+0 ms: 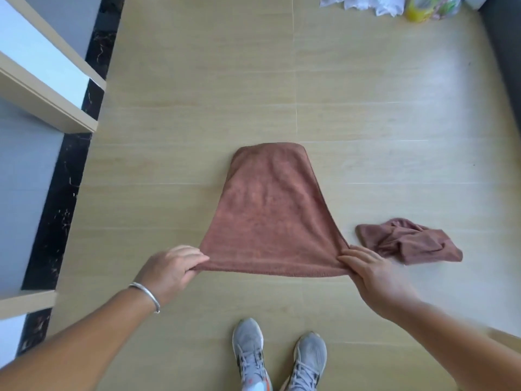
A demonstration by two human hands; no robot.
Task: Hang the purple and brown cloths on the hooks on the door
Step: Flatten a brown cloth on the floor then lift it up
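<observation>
We hold the brown cloth point(267, 218) stretched between our two hands above the floor point(197, 108); our left hand point(169, 270) grips its near left corner, fingers curled over the top edge and thumb tucked beneath; our right hand point(375, 275) pinches the near right corner, fingers bent round the hem, though motion blur hides the exact finger placing; the near edge runs taut from left to right between the hands, and the cloth's long axis runs away from us, narrowing to a far edge that looks to rest on the floor; a second cloth point(408, 244), crumpled and of a duller mauve-brown, lies on the floor just beyond our right hand, apart from the held one; our grey shoes point(279, 359) stand below the hands.
</observation>
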